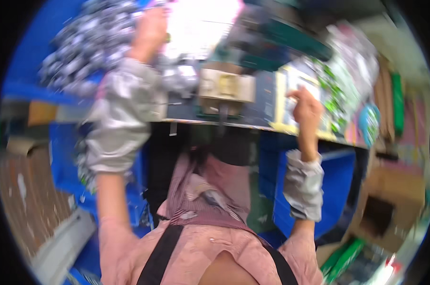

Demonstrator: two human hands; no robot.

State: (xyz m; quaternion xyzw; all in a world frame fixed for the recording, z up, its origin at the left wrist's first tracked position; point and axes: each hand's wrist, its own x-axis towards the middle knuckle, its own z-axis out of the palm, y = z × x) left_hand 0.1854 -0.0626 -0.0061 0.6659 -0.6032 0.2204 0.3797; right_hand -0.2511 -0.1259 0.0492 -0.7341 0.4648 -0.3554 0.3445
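Observation:
My left hand reaches to the far left, between a heap of small grey metallic parts and a brightly lit white surface. Motion smears its fingers, so whether it holds anything does not show. Over a yellow-edged frame or tray on the bench's right, my right hand hovers with fingers loosely bent and a forefinger stretched leftward; nothing shows in it. Between the hands sits a small cream-coloured block fixture. More silvery parts lie left of it.
Dark green machine parts stand behind the fixture. Green-and-white small pieces and clear plastic bags lie at the right. Blue bins flank my lap below the bench edge. A cardboard box stands lower right.

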